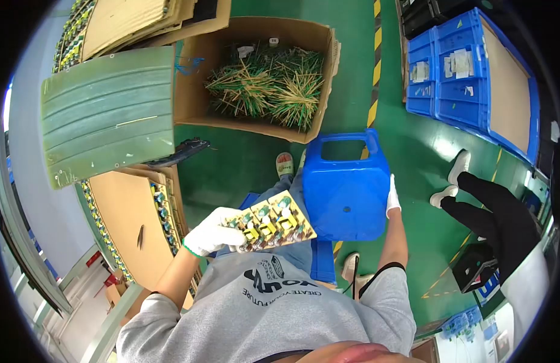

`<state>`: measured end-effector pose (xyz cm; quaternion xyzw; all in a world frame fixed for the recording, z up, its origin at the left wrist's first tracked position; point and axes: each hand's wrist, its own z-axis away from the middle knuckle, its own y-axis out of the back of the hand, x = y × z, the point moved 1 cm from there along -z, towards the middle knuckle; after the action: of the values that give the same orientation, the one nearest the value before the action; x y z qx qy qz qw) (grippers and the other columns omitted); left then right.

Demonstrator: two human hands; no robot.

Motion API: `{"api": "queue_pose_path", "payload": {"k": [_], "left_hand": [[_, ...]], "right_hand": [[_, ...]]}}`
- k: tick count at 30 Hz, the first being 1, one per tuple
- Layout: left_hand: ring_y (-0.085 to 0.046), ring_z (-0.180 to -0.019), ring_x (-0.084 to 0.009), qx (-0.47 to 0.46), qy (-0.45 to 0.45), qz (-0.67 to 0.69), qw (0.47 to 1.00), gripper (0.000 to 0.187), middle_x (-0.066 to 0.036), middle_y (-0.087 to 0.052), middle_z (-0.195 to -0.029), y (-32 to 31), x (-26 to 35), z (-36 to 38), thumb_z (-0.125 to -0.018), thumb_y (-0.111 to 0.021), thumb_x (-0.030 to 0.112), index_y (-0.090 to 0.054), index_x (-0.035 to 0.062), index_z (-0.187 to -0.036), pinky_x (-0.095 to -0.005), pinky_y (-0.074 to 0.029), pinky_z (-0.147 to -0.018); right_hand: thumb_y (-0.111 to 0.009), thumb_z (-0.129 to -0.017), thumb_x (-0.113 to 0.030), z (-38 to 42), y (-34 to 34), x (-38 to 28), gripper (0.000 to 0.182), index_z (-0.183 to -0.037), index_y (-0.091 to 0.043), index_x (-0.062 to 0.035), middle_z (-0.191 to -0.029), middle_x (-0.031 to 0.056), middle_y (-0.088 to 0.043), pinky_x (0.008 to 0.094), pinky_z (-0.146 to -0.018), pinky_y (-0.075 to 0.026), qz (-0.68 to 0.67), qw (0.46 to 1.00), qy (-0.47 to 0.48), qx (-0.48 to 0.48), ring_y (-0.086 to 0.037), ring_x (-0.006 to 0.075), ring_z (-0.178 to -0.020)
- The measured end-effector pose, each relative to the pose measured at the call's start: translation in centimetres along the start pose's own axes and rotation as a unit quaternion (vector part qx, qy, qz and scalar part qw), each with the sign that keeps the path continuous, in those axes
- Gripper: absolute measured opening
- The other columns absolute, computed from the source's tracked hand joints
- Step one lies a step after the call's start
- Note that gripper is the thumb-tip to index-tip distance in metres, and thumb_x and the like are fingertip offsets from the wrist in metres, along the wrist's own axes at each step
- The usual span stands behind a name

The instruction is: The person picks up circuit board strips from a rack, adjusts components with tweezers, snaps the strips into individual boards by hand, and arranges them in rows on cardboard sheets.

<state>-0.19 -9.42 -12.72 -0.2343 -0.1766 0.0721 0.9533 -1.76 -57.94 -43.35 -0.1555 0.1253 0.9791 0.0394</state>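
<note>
White-gloved left hand [216, 232] is closed narrowly on the left edge of the printed circuit board [274, 222], held over the lap with its yellow and green components uppermost, while the blue plastic stool [345, 196] is touched along its right side by the gloved right hand [392, 196], whose finger spread cannot be told. "CREATE YOUR FUTURE" can be read on the grey shirt [256, 320], but labels on the blue crates [452, 69] are too small. Open green floor [231, 175] is left between the stool, the cardboard box [250, 126] and the stacked boards [135, 224].
</note>
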Motion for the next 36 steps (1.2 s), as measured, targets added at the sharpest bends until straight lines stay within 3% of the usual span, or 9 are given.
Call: {"api": "queue_pose_path", "payload": {"k": [4, 12, 16, 20, 23, 25, 27, 31, 36], "left_hand": [[-0.061, -0.06, -0.0086, 0.003, -0.034, 0.027, 0.999, 0.039, -0.005, -0.067, -0.079, -0.1, -0.2, 1.9, -0.07, -0.077, 0.02, -0.064, -0.0026, -0.099, -0.019, -0.045, -0.049], [-0.061, -0.059, -0.0093, -0.06, -0.081, -0.06, 0.993, 0.039, -0.006, -0.067, -0.077, 0.6, -0.7, 5.3, -0.07, -0.078, 0.02, -0.064, -0.0031, -0.099, -0.0201, -0.049, -0.053], [-0.062, -0.061, -0.0098, -0.097, -0.111, -0.028, 0.989, 0.04, -0.005, -0.067, -0.079, 0.2, -2.5, 4.6, -0.071, -0.077, 0.02, -0.063, -0.003, -0.101, -0.02, -0.049, -0.053], [-0.063, -0.068, -0.0085, -0.081, -0.178, 0.067, 0.978, 0.037, -0.004, -0.067, -0.083, -1.1, -5.6, 1.8, -0.076, -0.073, 0.025, -0.063, 0.0029, -0.104, -0.0201, -0.049, -0.057], [-0.063, -0.095, -0.0174, -0.048, -0.338, 0.271, 0.9, 0.059, -0.011, -0.062, -0.111, -2.8, -7.6, -0.9, -0.075, -0.074, 0.026, -0.052, -0.0021, -0.121, -0.0317, -0.051, -0.083], [-0.06, -0.101, -0.0192, -0.035, -0.403, 0.337, 0.85, 0.061, -0.012, -0.059, -0.116, -3.8, -8.3, -1.2, -0.075, -0.073, 0.028, -0.05, -0.002, -0.124, -0.034, -0.048, -0.088], [-0.055, -0.113, -0.0229, -0.025, -0.493, 0.439, 0.751, 0.067, -0.015, -0.054, -0.126, -5.2, -9.7, -1.7, -0.077, -0.071, 0.03, -0.045, -0.0018, -0.129, -0.0386, -0.041, -0.099], [-0.053, -0.115, -0.0217, -0.026, -0.478, 0.556, 0.68, 0.059, -0.012, -0.055, -0.125, -8.7, -16.9, -4.7, -0.081, -0.067, 0.031, -0.046, 0.0, -0.127, -0.0385, -0.043, -0.098], [-0.054, -0.115, -0.0269, -0.01, -0.468, 0.618, 0.631, 0.066, -0.017, -0.053, -0.127, -13.0, -22.5, -10.6, -0.078, -0.069, 0.03, -0.044, -0.002, -0.13, -0.0407, -0.042, -0.1]], "right_hand": [[-0.039, -0.085, -0.069, 5.8, -1.5, -5.1, 0.078, -0.105, -0.065, 0.0012, -0.099, 0.0123, -0.065, 0.0342, -0.083, -0.046, 0.096, 0.993, 0.034, -0.053, -0.06, 0.021, -0.089], [-0.039, -0.088, -0.066, 18.8, -2.2, -10.3, 0.073, -0.084, -0.068, 0.0004, -0.069, 0.0045, -0.062, 0.0303, -0.068, -0.046, 0.365, 0.914, 0.162, 0.066, -0.055, 0.0145, -0.065], [-0.041, -0.088, -0.064, 23.5, 1.2, -15.8, 0.071, -0.067, -0.062, -0.0001, -0.056, 0.0037, -0.052, 0.0318, -0.058, -0.039, 0.25, 0.935, 0.227, 0.107, -0.044, 0.0128, -0.057], [-0.036, -0.091, -0.063, 32.1, 1.4, -21.9, 0.069, -0.08, -0.067, -0.0015, -0.066, 0.0029, -0.059, 0.0296, -0.06, -0.043, 0.241, 0.944, 0.177, 0.14, -0.05, 0.0128, -0.061], [-0.034, -0.092, -0.06, 33.4, 4.2, -24.3, 0.064, -0.108, -0.063, -0.0049, -0.094, 0.006, -0.065, 0.0304, -0.072, -0.048, 0.072, 0.972, 0.219, 0.048, -0.058, 0.017, -0.079], [-0.035, -0.093, -0.058, 32.9, 6.7, -25.6, 0.063, -0.129, -0.049, -0.0087, -0.121, 0.009, -0.057, 0.0341, -0.086, -0.048, -0.034, 0.961, 0.247, -0.123, -0.057, 0.022, -0.098], [-0.037, -0.093, -0.056, 32.7, 8.7, -26.9, 0.061, -0.131, -0.046, -0.0092, -0.125, 0.0088, -0.054, 0.0362, -0.089, -0.047, -0.03, 0.951, 0.242, -0.189, -0.055, 0.0239, -0.103], [-0.038, -0.095, -0.049, 31.3, 10.1, -25.2, 0.056, -0.133, -0.044, -0.0087, -0.13, 0.0108, -0.05, 0.0405, -0.096, -0.043, -0.058, 0.89, 0.238, -0.384, -0.05, 0.0267, -0.113], [-0.038, -0.095, -0.048, 27.6, 10.5, -22.0, 0.055, -0.134, -0.043, -0.0087, -0.131, 0.0112, -0.05, 0.0409, -0.096, -0.043, 0.023, 0.897, 0.178, -0.403, -0.05, 0.0269, -0.114]]}}
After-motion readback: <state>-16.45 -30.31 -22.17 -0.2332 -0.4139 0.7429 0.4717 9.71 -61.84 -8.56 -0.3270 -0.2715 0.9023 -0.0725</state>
